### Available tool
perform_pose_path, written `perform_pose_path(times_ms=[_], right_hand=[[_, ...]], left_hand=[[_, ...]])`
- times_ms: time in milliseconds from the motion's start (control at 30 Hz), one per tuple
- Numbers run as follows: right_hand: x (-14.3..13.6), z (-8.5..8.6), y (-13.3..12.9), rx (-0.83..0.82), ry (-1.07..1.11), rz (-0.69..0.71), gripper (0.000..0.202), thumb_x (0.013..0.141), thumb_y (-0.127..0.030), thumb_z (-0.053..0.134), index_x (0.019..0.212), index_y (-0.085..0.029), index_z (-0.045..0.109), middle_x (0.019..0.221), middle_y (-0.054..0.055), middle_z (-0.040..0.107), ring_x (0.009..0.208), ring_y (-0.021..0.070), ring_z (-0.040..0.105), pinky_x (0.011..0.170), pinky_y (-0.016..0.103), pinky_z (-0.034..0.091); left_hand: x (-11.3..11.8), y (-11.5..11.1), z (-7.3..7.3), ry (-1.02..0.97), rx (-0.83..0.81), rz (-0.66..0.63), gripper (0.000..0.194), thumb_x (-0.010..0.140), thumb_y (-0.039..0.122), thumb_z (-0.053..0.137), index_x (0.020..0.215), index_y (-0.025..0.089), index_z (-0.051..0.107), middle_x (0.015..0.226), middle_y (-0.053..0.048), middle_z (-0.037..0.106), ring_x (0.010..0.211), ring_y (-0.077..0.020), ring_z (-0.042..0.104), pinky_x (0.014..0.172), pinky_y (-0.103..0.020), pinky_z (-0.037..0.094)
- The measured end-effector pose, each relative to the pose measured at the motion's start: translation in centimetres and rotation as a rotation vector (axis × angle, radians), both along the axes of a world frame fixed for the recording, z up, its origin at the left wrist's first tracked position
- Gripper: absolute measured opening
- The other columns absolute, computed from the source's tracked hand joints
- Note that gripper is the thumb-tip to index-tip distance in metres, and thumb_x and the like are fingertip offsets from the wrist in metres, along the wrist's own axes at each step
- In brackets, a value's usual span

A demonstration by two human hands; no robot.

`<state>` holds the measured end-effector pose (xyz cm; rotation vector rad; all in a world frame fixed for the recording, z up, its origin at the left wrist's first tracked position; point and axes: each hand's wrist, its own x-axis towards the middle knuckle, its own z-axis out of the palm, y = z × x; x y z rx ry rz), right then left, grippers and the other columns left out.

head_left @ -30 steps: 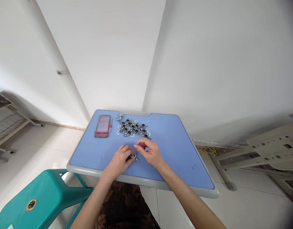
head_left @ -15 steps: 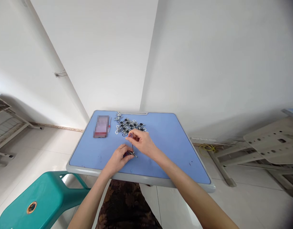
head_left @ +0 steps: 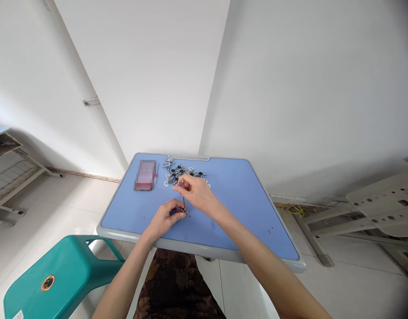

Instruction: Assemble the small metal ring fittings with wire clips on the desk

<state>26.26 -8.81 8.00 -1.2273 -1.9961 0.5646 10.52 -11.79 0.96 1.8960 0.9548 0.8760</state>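
My left hand point(head_left: 164, 218) is closed on a small metal part point(head_left: 186, 212) low over the blue tabletop, pinching it between thumb and fingers. Above it, my right hand point(head_left: 194, 191) grips the handle of a screwdriver point(head_left: 184, 201) whose thin shaft points straight down onto that part. My fingers cover most of the handle. Behind my right hand lies a pile of small metal parts with black round pieces point(head_left: 177, 172). What exactly these parts are is too small to make out.
A phone-like flat object point(head_left: 146, 175), blurred out, lies on the left of the blue table point(head_left: 237, 199), with a slim red-and-clear tool point(head_left: 156, 170) beside it. A green stool point(head_left: 67, 261) stands at the left front. Walls rise behind; another desk frame point(head_left: 383, 208) is on the right.
The whole view has shifted slightly, moving the table a little to the right. Both hands keep their hold, the screwdriver still upright on the metal part.
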Motion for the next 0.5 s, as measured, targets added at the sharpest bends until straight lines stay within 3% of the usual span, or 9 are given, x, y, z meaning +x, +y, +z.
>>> perform_pose_path(times_ms=[267,500], right_hand=[[0.2,-0.7,0.0,-0.001,-0.001,-0.019,0.020,0.078,-0.034,0.062,0.070,-0.020,0.051,0.056,-0.006,0.048,0.049,0.0091,0.040,0.052,0.022,0.031],[1.3,-2.8,-0.8,0.003,0.034,-0.027,0.018,0.080,-0.033,0.060,0.071,-0.020,0.051,0.061,-0.005,0.052,0.051,0.0091,0.043,0.050,0.022,0.034]], left_hand=[[0.1,-0.1,0.3,0.058,0.070,0.000,0.009,0.085,0.026,0.055,0.090,0.018,0.059,0.087,-0.002,0.061,0.084,-0.0168,0.056,0.077,-0.028,0.043],[0.8,0.1,-0.7,0.393,0.319,0.063,0.009,0.085,0.025,0.057,0.090,0.021,0.063,0.094,-0.005,0.062,0.089,-0.0212,0.055,0.080,-0.036,0.041]])
